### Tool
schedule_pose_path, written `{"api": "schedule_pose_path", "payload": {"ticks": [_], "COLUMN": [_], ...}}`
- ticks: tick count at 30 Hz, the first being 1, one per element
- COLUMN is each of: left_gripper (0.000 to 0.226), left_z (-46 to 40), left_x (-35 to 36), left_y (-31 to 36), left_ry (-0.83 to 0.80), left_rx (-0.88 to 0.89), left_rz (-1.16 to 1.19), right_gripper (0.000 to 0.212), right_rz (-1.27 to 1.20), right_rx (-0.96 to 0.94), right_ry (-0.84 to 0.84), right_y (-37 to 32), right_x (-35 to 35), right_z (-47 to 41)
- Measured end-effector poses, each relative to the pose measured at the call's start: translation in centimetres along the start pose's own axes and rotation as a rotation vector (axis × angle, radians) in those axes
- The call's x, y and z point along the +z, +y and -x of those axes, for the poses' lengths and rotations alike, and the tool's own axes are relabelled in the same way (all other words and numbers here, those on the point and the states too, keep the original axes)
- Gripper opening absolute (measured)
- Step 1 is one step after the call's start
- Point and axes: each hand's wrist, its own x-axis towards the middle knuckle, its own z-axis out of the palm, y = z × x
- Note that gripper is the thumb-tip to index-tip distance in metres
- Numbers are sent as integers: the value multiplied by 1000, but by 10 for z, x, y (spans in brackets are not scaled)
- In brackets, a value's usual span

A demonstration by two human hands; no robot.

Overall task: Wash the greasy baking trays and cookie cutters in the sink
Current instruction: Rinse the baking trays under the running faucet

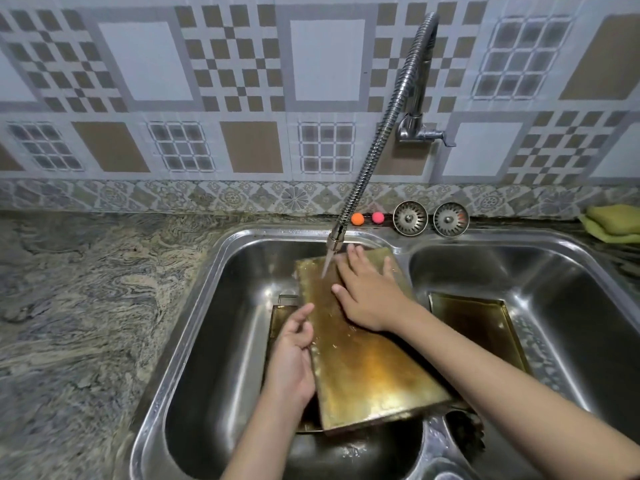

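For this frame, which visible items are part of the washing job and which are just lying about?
In the job: gold tray under the faucet, left hand, right hand, tray in right basin, tray beneath, sink.

Lying about: two strainers, orange ball, pink ball, green cloth.

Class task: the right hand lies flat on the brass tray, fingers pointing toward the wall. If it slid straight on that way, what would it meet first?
Probably the water stream beside the fingertips of the right hand, then the tray's far edge.

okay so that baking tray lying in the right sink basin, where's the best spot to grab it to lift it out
Grip the near long rim of the baking tray from above. It lies flat with its open side up and the raised rim bare, so probably fingers inside, thumb outside.
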Motion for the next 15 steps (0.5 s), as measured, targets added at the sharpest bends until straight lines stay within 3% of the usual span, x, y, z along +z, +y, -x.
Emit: {"api": "schedule_pose_path", "payload": {"ticks": [6, 13, 15], "left_gripper": [33, 30, 30], "left_z": [-5, -7, -6], "left_x": [-2, -25, -21], "left_y": [7, 27, 25], "left_ry": [36, 64, 72], "left_rx": [22, 62, 59], "left_rz": [39, 24, 15], "right_gripper": [64, 63, 57], "right_rz": [-45, -168, -358], "right_rx": [-327, -385, -357], "right_ry": [31, 40, 136], "right_y": [-16, 19, 22], "right_x": [20, 22, 19], "right_z": [34, 69, 70]}}
